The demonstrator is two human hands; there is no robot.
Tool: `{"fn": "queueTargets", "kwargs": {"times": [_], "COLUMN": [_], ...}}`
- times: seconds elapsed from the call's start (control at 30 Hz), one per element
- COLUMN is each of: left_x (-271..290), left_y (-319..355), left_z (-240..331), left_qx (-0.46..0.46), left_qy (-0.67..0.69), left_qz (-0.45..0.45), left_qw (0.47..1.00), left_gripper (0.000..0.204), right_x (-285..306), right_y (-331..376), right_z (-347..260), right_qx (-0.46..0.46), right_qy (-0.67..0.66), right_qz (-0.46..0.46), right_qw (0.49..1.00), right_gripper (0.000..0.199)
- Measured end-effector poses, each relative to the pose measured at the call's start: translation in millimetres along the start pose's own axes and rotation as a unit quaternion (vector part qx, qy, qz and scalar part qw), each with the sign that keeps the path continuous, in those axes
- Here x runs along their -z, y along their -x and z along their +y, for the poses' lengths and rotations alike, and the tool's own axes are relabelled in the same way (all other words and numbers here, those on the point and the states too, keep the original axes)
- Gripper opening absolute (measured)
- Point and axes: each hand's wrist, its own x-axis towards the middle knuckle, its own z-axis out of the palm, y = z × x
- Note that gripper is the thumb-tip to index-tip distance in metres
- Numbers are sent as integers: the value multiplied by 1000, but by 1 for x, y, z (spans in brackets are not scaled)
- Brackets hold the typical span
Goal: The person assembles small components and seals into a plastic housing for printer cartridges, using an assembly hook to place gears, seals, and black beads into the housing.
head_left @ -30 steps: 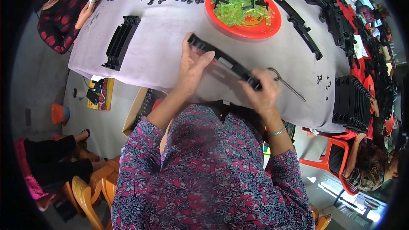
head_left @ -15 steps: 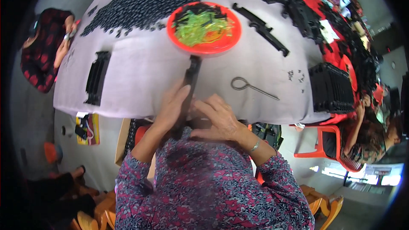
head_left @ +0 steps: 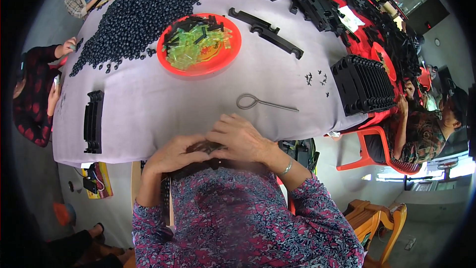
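Note:
My left hand [head_left: 174,156] and my right hand [head_left: 242,140] meet at the table's near edge, fingers curled toward each other. Both are closed on a long black plastic bar [head_left: 218,164], which lies low across my body and is mostly covered by the fingers. What the fingertips pinch between them is hidden. Beyond my right hand lies a metal rod with a looped end [head_left: 272,105]. Farther off, an orange-red plate [head_left: 208,69] holds clear green strips [head_left: 184,53] and small black pieces.
Black beads [head_left: 134,22] are heaped at the far left. One black bar [head_left: 93,123] lies left, another [head_left: 263,30] beyond the plate. Stacked black parts [head_left: 364,87] stand right, near tiny black bits [head_left: 322,78]. A red chair [head_left: 364,151] and other people flank the table.
The black bar, upright in my left hand before, is now lowered and lies crosswise beneath both hands. My hands have drawn together. The whole view has shifted.

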Motion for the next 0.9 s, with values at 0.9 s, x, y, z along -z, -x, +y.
{"fn": "queueTargets", "kwargs": {"times": [0.9], "left_x": [-12], "left_y": [-40], "left_z": [-35], "left_qx": [-165], "left_qy": [-468], "left_qz": [381], "left_qw": [780], "left_gripper": [42], "right_x": [-26], "right_y": [-3], "right_z": [31], "right_qx": [-107], "right_qy": [32], "right_qz": [161], "right_qw": [981], "right_gripper": [40]}}
